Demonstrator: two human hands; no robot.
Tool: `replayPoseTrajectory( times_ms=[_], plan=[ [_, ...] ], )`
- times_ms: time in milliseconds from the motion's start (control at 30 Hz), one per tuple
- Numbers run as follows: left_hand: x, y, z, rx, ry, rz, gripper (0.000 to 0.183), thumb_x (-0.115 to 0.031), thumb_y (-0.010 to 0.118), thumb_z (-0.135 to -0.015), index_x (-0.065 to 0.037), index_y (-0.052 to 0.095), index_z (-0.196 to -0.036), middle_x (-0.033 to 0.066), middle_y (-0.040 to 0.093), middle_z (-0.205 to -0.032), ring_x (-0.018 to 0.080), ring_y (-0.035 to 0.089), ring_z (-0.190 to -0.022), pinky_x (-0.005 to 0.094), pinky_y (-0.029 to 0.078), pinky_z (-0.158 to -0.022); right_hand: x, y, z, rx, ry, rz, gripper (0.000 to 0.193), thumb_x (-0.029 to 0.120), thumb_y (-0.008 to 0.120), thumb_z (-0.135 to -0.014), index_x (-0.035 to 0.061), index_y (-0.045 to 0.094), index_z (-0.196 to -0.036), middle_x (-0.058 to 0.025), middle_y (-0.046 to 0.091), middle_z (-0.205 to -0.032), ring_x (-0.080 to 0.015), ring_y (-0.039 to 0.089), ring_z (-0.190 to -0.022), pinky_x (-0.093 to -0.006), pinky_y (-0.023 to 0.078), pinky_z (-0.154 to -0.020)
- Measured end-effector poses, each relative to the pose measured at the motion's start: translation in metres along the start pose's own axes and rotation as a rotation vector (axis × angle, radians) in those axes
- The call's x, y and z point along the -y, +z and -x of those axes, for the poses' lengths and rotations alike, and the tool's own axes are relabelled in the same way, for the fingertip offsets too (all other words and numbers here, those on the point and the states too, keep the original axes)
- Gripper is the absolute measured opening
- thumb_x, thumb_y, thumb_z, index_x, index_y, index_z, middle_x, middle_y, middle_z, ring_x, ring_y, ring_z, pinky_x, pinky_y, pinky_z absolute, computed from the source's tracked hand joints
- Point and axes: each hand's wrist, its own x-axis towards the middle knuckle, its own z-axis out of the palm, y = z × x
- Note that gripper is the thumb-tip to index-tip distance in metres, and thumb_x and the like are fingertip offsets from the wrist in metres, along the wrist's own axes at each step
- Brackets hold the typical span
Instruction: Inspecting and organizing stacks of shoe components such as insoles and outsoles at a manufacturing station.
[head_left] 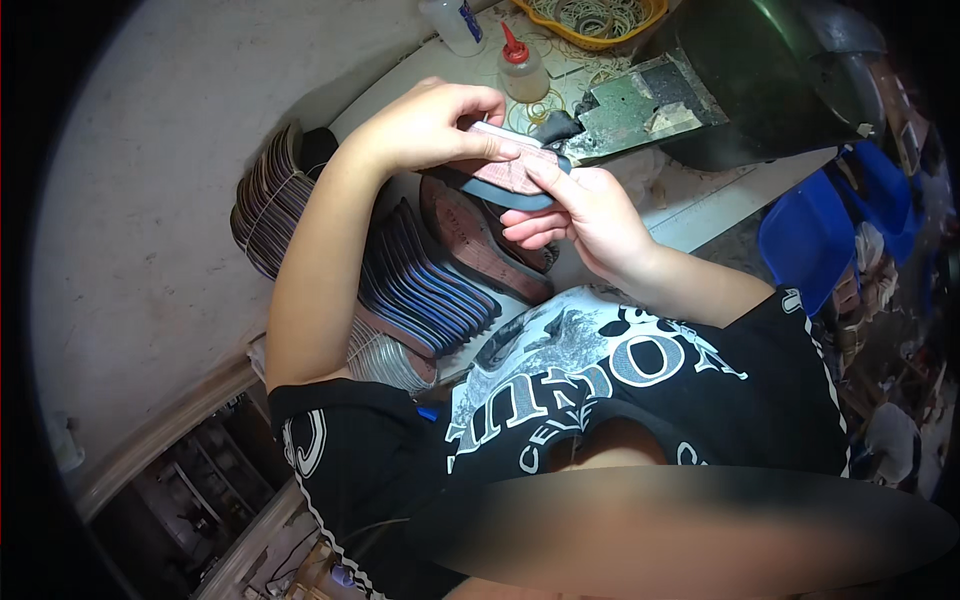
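Note:
Both hands hold a sandal sole [500, 178] over the table; its upper face is reddish brown, its edge dark, and a pale strip runs along the far side. My left hand [425, 125] grips it from the left, thumb on the reddish face. From the right, my right hand [600, 212] pinches the sole's end with the thumb on top, the other fingers curled underneath. Just below lie loose reddish soles [468, 235], partly overlapping. Beside them stands a leaning row of dark, blue-edged soles [425, 295].
A banded bundle of soles [268, 215] stands by the wall. Behind my hands are a red-tipped bottle [523, 75], a white bottle [452, 28] and a yellow basket [600, 40] of rubber bands. A worn green metal plate [630, 115] juts in close. Blue plastic seats [808, 240] stand right.

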Motion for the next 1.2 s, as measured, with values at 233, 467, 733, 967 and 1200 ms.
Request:
replayPoseTrajectory(
  times_ms=[233,467,733,967,1200],
  plan=[
    [-0.014,0.023,0.025,-0.178,-0.108,0.000,0.041,-0.047,0.060,-0.083,-0.006,0.060,-0.088,0.0127,0.061,-0.073,0.0262,0.059,-0.068,0.0363,0.044,-0.063,0.004,-0.002,-0.002,0.018,-0.014,0.049,0.049,0.041,0.053,-0.092,-0.0063,0.061,-0.102,-0.0186,0.067,-0.088,-0.0216,0.069,-0.072,-0.0260,0.057,-0.061],
    [-0.032,0.041,0.032,-0.243,-0.314,0.114,0.029,-0.033,0.063,-0.087,-0.004,0.058,-0.086,0.0001,0.054,-0.067,0.0078,0.047,-0.063,0.0251,0.039,-0.056,0.006,-0.005,-0.001,0.031,-0.036,0.066,0.047,0.040,0.055,-0.092,-0.0052,0.060,-0.102,-0.0178,0.066,-0.090,-0.0216,0.069,-0.073,-0.0259,0.056,-0.060],
    [-0.027,0.047,0.032,-0.186,-0.344,0.666,0.023,-0.028,0.060,-0.091,-0.006,0.057,-0.085,-0.0041,0.054,-0.070,0.0034,0.045,-0.060,0.0192,0.037,-0.052,0.003,-0.011,-0.002,0.157,-0.147,0.035,0.039,0.030,0.058,-0.091,-0.0066,0.060,-0.103,-0.0154,0.066,-0.091,-0.0184,0.069,-0.076,-0.0236,0.058,-0.064],
    [-0.022,0.052,0.031,-0.176,-0.377,0.468,0.024,-0.029,0.061,-0.091,-0.007,0.060,-0.079,-0.0059,0.055,-0.068,0.0029,0.046,-0.058,0.0201,0.039,-0.053,0.007,-0.020,-0.004,0.127,-0.123,0.092,0.035,0.027,0.060,-0.090,-0.0065,0.062,-0.099,-0.0142,0.066,-0.087,-0.0160,0.068,-0.072,-0.0228,0.058,-0.063],
    [-0.036,0.057,0.034,-0.079,-0.424,0.699,0.030,-0.035,0.062,-0.089,-0.008,0.061,-0.075,-0.0030,0.058,-0.064,0.0045,0.051,-0.052,0.0197,0.041,-0.049,0.008,-0.031,-0.007,0.103,-0.118,0.185,0.032,0.028,0.064,-0.086,-0.0032,0.065,-0.095,-0.0107,0.068,-0.082,-0.0128,0.067,-0.066,-0.0225,0.056,-0.059]
  ],
)
